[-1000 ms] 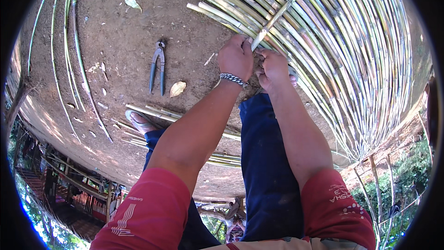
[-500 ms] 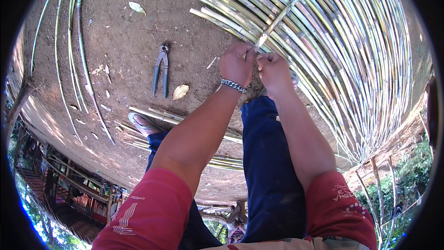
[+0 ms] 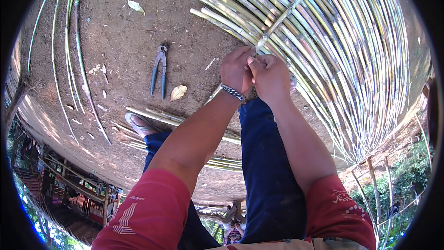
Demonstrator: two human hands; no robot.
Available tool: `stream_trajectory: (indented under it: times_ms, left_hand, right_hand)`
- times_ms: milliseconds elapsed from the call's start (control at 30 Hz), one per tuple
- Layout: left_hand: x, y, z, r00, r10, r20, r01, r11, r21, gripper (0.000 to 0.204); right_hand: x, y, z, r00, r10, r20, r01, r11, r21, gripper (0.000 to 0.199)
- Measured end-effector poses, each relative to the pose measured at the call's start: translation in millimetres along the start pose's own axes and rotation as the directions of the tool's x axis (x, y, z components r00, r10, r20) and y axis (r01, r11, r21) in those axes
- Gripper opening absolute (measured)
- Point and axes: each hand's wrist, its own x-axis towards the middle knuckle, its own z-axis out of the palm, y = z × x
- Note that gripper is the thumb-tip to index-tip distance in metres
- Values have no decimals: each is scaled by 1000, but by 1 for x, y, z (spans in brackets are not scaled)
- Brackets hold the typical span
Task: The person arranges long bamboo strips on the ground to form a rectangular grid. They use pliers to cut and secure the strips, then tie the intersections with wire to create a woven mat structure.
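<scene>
Bare ground (image 3: pixel 189 51) is overlain by poles (image 3: pixel 296 42); at the tip of their crosspiece (image 3: pixel 286 15), left hand (image 3: pixel 237 70) and right hand (image 3: pixel 272 79) are bunched, anything pinched hidden; slippage could be caused by uneven pulling.

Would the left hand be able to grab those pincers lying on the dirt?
Probably yes: mostly bare dirt lies between the left hand and the pincers, though that hand would have to leave the crosswise pole.
</scene>
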Motion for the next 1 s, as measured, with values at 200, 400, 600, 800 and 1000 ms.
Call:
stream_trajectory:
  times_ms: [200,400,600,800,1000]
  left_hand:
    - [2,-2,-10,911,-377,167,412,855,-316,18]
    - [24,5,-24,945,-185,269,218,971,-96,15]
    - [36,0,-33,894,-189,406,241,967,-81,24]
    - [41,-3,-35,814,-317,486,455,869,-195,24]
    - [34,-7,-37,797,-379,471,539,798,-269,21]
  right_hand:
    - [-4,-14,6,1000,-16,-3,16,989,145,26]
    - [31,30,-1,950,299,91,-270,642,718,22]
    - [40,32,10,964,252,83,-245,728,640,25]
    - [48,34,10,968,239,74,-246,858,450,27]
    - [47,37,6,967,223,122,-254,824,507,28]
